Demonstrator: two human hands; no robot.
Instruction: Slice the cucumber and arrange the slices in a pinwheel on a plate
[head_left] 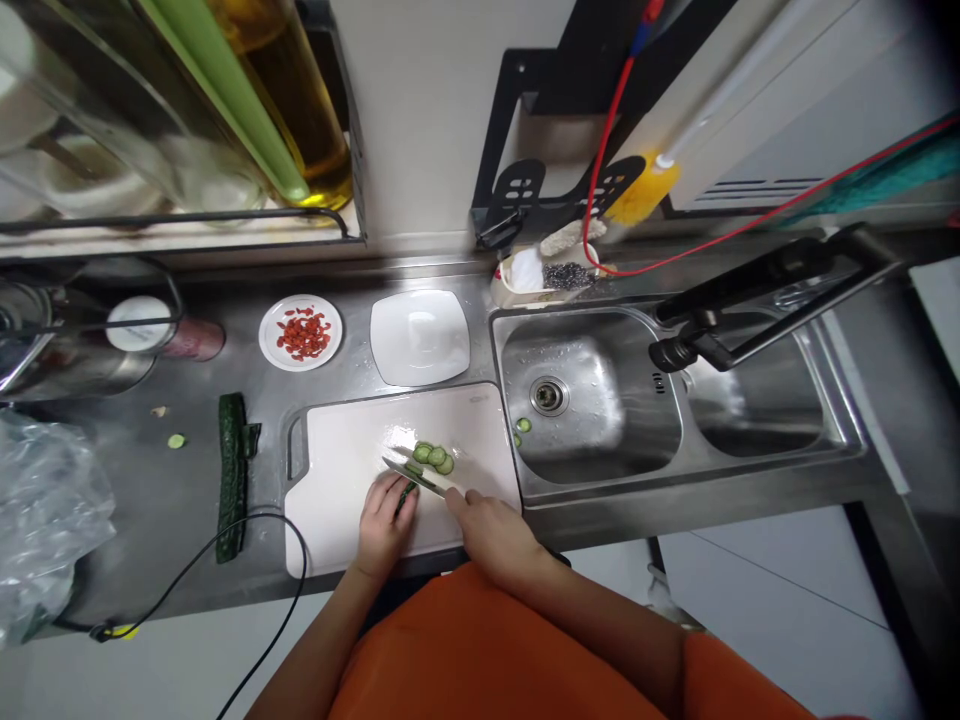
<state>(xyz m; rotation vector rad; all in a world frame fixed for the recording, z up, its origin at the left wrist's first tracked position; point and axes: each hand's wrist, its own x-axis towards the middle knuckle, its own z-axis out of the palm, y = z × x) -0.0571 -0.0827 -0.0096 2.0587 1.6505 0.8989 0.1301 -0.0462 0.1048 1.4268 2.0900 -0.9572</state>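
Observation:
On the white cutting board (337, 490), my left hand (386, 520) is closed around a short piece of cucumber (406, 494), partly hidden by the fingers. My right hand (491, 530) grips a knife (417, 477), its blade pointing left and lying at the cucumber. Just beyond the blade lies a small pile of cucumber slices (434, 457). To the left of the board rests a long dark green cucumber (232, 470), with a short cucumber chunk (253, 440) touching its side.
Behind the board stand a white square plate (420, 335) and a small plate (265, 333) of red pieces. A steel sink (592, 420) with slices inside adjoins on the right, under a black faucet (720, 300). A plastic bag (49, 520) and black cable (289, 610) are at left.

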